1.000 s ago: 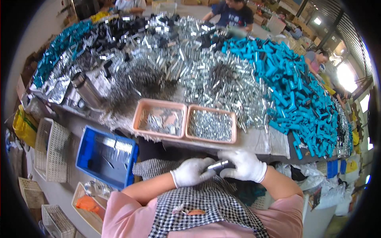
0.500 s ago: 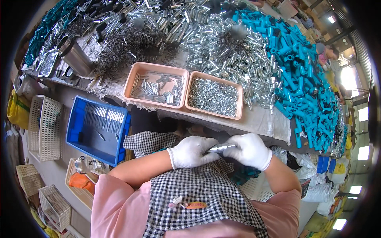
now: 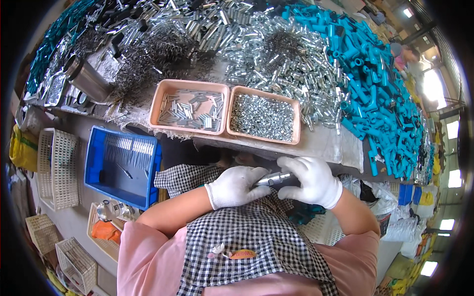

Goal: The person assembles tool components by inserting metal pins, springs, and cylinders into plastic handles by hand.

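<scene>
Both of my hands wear white gloves and meet in front of my checked apron. My left hand [image 3: 236, 187] is closed around a shiny stepped metal tube [image 3: 273, 179], whose right end sticks out between thumb and fingers. The part inside the left palm is hidden. My right hand [image 3: 315, 183] is spread beside that free end, fingers above it and thumb below, with a gap between them. Beyond the hands, on the table edge, stand a pink tray [image 3: 154, 111] of small metal pins and a second pink tray [image 3: 297, 118] full of tiny metal parts.
Heaps of metal tubes [image 3: 296, 79], dark springs [image 3: 158, 59] and teal plastic handles [image 3: 368, 93] cover the table. A steel cup [image 3: 89, 79] leans at the left. Below it are a blue bin [image 3: 148, 190] with slim metal rods and a white basket [image 3: 58, 172].
My right hand has let go of the metal tube's end and its fingers have spread apart. More of the tube shows. My left hand still grips it, nearly in place.
</scene>
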Demonstrator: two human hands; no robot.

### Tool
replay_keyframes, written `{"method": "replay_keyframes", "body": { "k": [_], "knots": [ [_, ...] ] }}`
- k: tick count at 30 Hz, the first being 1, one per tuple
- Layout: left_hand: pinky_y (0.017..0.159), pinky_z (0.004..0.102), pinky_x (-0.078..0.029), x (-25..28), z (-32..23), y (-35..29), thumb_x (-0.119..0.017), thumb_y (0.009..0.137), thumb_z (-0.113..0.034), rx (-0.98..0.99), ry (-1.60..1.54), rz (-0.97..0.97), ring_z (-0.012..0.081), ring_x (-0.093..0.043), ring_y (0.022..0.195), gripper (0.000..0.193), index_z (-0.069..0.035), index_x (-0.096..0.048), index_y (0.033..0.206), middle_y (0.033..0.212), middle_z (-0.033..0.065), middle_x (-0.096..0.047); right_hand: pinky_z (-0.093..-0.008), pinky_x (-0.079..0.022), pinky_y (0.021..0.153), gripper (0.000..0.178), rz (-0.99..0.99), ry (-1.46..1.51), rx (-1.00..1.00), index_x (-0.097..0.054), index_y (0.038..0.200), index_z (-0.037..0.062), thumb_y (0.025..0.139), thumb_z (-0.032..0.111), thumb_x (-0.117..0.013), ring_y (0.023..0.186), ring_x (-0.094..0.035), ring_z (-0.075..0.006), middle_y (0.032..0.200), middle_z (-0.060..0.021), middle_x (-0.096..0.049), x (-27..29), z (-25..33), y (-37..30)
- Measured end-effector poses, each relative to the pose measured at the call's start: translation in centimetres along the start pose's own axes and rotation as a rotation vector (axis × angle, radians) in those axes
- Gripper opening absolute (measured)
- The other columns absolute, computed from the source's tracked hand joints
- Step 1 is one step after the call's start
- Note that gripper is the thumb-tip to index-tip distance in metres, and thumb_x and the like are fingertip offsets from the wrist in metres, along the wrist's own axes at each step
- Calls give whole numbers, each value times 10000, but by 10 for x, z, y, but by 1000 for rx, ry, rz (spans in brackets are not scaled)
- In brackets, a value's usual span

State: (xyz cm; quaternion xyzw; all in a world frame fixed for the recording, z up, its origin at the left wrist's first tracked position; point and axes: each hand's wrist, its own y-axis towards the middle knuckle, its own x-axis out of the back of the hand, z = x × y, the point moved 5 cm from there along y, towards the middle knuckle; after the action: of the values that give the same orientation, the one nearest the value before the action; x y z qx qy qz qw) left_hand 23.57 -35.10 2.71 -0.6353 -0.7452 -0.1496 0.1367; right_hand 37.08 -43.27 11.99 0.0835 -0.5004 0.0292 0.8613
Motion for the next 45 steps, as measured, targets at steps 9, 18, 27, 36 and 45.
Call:
{"method": "replay_keyframes", "body": {
  "k": [9,18,27,36,45],
  "knots": [
    [697,463,-519,-3,-1,0,-664,912,-354,-4,15,18,389,-662,796,365,-35,-617,1083,851,193,-673,-419,-512,636,367,207,-46,-88,-665,926,76,797,409,-747,723,-656,-336,771,-116,-670,-13,-9,-6],
    [690,477,-511,-15,-3,1,-656,905,-380,17,60,76,390,-653,781,356,-43,-624,1013,803,197,-657,-458,-519,580,466,403,-3,-240,-691,810,86,870,544,-632,645,-669,-354,682,-157,-664,-27,-23,-19],
    [722,456,-523,-25,-4,6,-675,900,-373,19,34,131,386,-658,823,366,-49,-628,1063,873,191,-672,-425,-529,613,389,231,42,-166,-709,888,97,851,482,-675,661,-672,-341,711,-154,-677,-21,-17,-29],
    [728,455,-526,-26,-2,8,-662,906,-381,8,58,114,374,-663,814,380,-33,-630,1054,854,192,-677,-411,-509,640,416,216,-265,107,-610,1002,76,784,411,-724,720,-655,-289,769,-75,-643,-22,-7,-34],
    [712,470,-530,-29,1,6,-663,899,-364,-30,103,89,387,-663,805,342,-51,-641,1034,853,202,-676,-470,-501,632,517,528,191,-295,-680,701,65,947,485,-506,649,-647,-369,675,-187,-638,-42,-38,-27]
  ]
}}
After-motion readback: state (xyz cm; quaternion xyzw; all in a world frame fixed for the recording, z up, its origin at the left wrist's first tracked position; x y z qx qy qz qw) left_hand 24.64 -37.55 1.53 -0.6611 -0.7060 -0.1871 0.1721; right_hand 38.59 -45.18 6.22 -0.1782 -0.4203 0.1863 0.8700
